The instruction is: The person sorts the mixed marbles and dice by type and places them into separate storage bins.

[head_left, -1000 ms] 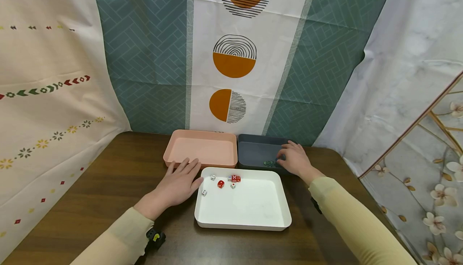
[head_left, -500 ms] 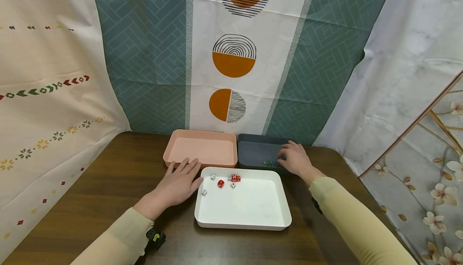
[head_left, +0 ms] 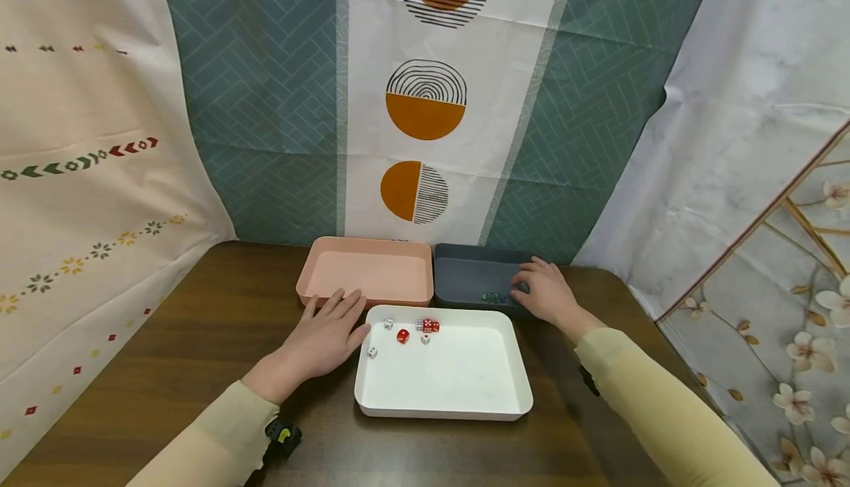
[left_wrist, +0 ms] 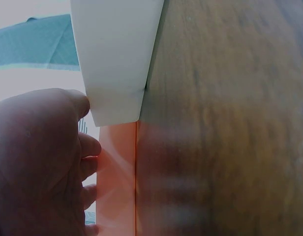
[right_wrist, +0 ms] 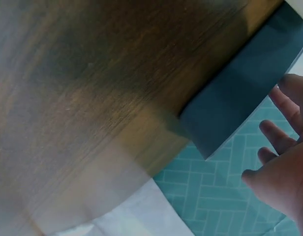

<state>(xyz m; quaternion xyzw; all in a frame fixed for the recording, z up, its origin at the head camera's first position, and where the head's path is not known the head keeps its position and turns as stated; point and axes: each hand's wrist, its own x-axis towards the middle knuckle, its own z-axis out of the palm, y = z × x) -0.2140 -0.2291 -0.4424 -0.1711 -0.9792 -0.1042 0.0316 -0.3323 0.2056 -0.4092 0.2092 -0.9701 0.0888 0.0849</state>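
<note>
My left hand [head_left: 323, 334] lies with fingers spread over the front rim of the pink tray [head_left: 372, 295], its thumb at the left edge of the white tray [head_left: 445, 384]. In the left wrist view the thumb meets the white tray's corner. Over the right end of the dark blue tray [head_left: 465, 262], my right hand [head_left: 547, 295] reaches down with bent thumb and forefinger. Their tips are close beside a small cluster of green dice [head_left: 493, 298] in that tray. Whether they pinch a die is hidden. The tray wall [right_wrist: 240, 93] covers the fingertips in the right wrist view.
Red dice [head_left: 403, 336] and white dice [head_left: 372, 353] lie in the upper left part of the white tray. Pink and blue trays stand side by side behind it on the brown wooden table [head_left: 199, 354]. Patterned cloth [head_left: 425, 199] hangs behind the table.
The right hand stays at the blue tray, its fingertips shifting only slightly beside the green dice. The left hand has kept its place. The head view has shifted slightly.
</note>
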